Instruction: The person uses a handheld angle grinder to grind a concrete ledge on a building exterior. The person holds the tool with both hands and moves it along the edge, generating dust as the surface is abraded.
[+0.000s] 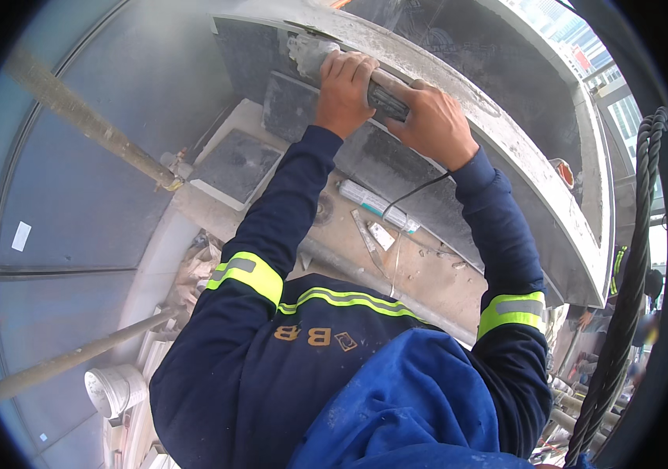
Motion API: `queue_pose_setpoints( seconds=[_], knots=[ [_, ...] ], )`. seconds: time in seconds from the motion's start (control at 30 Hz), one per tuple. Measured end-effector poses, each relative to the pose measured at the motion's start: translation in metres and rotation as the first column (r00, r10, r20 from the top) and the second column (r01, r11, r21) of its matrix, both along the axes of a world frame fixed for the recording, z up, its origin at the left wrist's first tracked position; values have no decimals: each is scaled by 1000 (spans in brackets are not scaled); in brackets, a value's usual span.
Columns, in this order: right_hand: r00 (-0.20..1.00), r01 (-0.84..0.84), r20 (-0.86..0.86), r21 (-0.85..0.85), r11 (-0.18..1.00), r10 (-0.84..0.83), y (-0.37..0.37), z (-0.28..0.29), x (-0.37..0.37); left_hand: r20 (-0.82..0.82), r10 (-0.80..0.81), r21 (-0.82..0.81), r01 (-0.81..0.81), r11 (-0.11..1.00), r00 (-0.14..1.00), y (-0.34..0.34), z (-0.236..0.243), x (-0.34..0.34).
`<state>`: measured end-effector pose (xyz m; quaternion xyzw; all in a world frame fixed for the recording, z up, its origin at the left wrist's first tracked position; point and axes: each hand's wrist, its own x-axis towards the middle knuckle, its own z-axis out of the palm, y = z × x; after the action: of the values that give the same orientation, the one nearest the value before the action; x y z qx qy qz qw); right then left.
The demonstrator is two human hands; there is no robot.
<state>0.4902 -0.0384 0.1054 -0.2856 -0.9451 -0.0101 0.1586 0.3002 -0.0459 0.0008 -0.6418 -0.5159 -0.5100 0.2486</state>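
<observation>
Head view shows 2 bare hands clasping a dusty power tool (387,102), the left hand (345,90) around its front end and the right hand (437,121) around its rear, so the tool sits between the grips, beside the pale edge (498,129) of a large slab. Just below the right grip runs a black cord (418,189). Below both grips, a white tube (377,205) and a small white block (381,236) lie on a brown surface (443,277). Well left and lower is a white bucket (117,391); far right hangs a thick cable (623,297).
</observation>
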Motion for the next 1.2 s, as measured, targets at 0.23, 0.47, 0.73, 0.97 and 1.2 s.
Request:
queue_pose_setpoints(
  seconds=[0.23,0.47,0.73,0.97,1.2],
  knots=[
    [1000,12,-14,4,1000,-12,0,5,4,-13,13,37,-12,999,1000,8,0,4],
    [1000,4,2,1,1000,-4,7,5,1,-8,26,44,-26,999,1000,11,1,0],
    [999,-44,-28,15,999,45,19,-1,-10,-1,22,20,-22,1000,1000,15,0,-10],
    [996,-71,-57,7,997,71,28,-6,-23,12,25,-33,-24,999,1000,16,-2,-22],
    [997,-70,-36,-6,998,70,31,-5,-34,-1,55,-48,-55,997,998,21,-6,-34]
  ],
)
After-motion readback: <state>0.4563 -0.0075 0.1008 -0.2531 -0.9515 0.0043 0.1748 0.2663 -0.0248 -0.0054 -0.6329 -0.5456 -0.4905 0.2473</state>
